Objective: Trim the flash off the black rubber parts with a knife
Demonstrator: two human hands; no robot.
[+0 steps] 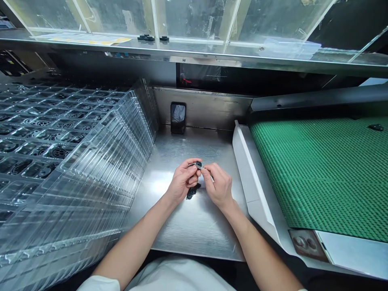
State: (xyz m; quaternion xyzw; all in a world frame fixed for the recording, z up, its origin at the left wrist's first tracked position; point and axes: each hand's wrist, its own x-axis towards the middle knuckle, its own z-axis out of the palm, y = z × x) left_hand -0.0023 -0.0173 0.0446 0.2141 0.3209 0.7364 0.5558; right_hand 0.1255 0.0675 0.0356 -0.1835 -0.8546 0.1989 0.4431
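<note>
My left hand (183, 181) is closed on small black plastic parts (193, 190); one sits at its fingertips, more hang below the palm. My right hand (218, 186) meets it, thumb and forefinger pinched on the small black part (199, 164) held between both hands. Both hands hover just above the steel table (188, 226), at its middle.
A tilted stack of clear plastic trays (100, 173) fills the left, with black round parts in its pockets. A green conveyor belt (321, 169) with a white side guard (260, 194) runs on the right; one black part (376, 127) lies on it. A shelf (194, 52) spans above.
</note>
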